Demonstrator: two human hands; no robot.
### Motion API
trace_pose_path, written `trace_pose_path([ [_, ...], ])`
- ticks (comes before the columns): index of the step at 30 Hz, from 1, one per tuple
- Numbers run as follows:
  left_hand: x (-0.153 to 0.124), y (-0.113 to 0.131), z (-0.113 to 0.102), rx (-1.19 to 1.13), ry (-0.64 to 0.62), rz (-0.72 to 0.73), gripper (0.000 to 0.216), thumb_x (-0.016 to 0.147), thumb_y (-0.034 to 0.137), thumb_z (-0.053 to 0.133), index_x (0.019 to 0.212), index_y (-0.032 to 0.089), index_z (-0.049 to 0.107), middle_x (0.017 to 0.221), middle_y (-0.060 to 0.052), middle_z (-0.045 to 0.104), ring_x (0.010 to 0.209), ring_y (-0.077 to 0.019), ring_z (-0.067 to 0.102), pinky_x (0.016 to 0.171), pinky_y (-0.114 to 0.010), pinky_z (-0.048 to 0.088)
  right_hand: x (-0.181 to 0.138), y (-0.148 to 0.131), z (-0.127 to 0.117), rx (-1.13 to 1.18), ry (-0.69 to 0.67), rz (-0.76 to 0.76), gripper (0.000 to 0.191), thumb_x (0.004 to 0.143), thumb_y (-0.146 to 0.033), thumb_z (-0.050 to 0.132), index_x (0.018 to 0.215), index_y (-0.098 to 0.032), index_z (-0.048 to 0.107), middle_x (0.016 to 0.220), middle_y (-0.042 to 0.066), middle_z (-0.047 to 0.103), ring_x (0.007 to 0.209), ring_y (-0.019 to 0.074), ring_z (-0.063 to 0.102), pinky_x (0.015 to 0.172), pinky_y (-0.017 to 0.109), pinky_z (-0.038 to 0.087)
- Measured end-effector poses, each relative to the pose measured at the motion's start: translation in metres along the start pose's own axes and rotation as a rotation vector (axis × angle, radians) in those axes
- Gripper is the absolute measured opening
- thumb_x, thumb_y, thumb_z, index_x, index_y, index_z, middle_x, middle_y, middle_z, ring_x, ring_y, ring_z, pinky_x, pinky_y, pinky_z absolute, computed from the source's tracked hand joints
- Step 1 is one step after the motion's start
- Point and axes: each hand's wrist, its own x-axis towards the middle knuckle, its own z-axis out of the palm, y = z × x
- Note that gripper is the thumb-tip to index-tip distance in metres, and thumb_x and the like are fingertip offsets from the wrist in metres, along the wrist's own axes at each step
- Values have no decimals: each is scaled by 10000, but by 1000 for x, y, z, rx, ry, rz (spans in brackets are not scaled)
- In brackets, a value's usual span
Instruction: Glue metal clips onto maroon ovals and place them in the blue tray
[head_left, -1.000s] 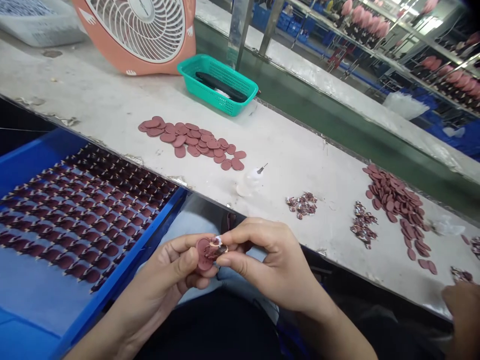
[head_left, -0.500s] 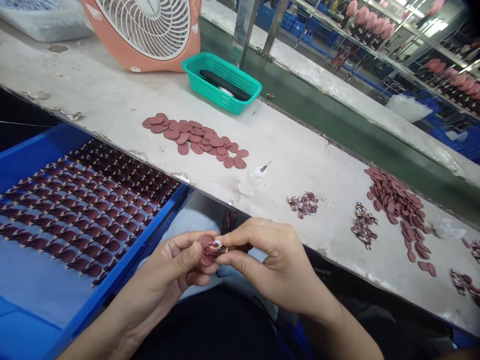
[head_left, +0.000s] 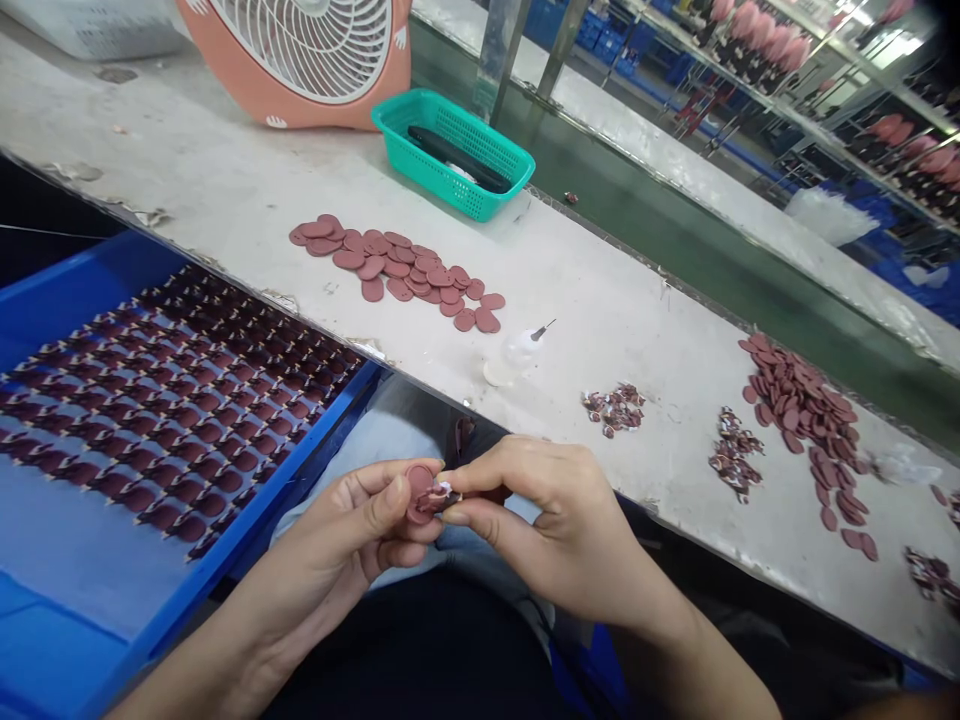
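Your left hand (head_left: 337,530) pinches a maroon disc (head_left: 418,492) between thumb and fingers, while your right hand (head_left: 547,520) pinches a small patterned piece (head_left: 444,497) against it, seemingly to steady both, just beside the blue tray (head_left: 300,450).

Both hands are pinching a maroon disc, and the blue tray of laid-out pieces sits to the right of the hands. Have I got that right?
Not quite: the blue tray sits to the left of the hands, as the head view shows. The rest stands: the left hand and right hand are both pinching the maroon disc.
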Motion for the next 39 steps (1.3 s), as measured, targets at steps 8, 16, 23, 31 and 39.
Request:
trace_pose_path([
  [8, 4, 0, 2, 4, 20, 20, 353, 670, 393, 900, 932, 177, 805, 721, -8, 709, 619, -93, 645, 549, -148, 564, 4, 0, -1, -18, -37, -22, 75, 896, -111, 697, 963, -138, 717, 861, 12, 756, 767, 98, 676, 757, 202, 525],
  [16, -1, -2, 4, 15, 101, 78, 362, 607, 417, 928, 878, 201, 822, 701, -16, 738, 617, -102, 666, 582, -143, 561, 6, 2, 1, -34, -20, -109, 78, 890, -87, 693, 937, -150, 692, 851, 13, 748, 741, 102, 661, 737, 215, 536],
  [23, -13, -3, 11, 99, 78, 203, 266, 634, 382, 920, 845, 249, 829, 683, -1, 743, 619, -106, 668, 604, -147, 557, -7, -2, 5, -54, 9, -220, 136, 879, -59, 703, 1014, -71, 699, 892, 55, 748, 777, 108, 656, 747, 218, 551],
  [31, -18, -3, 12, 112, 103, 167, 288, 622, 413, 920, 856, 269, 831, 736, -22, 782, 677, -145, 713, 643, -172, 563, -11, -5, 7, -37, 20, -243, 162, 877, -16, 675, 1033, -57, 693, 931, 78, 758, 802, 117, 677, 726, 236, 564],
  [39, -11, -6, 16, 91, 262, 181, 420, 482, 493, 958, 750, 202, 817, 607, -19, 681, 581, -122, 572, 560, -195, 508, -5, 5, 20, -93, 87, -285, 96, 930, -135, 635, 1021, -140, 665, 829, 44, 757, 713, 126, 675, 692, 230, 566],
])
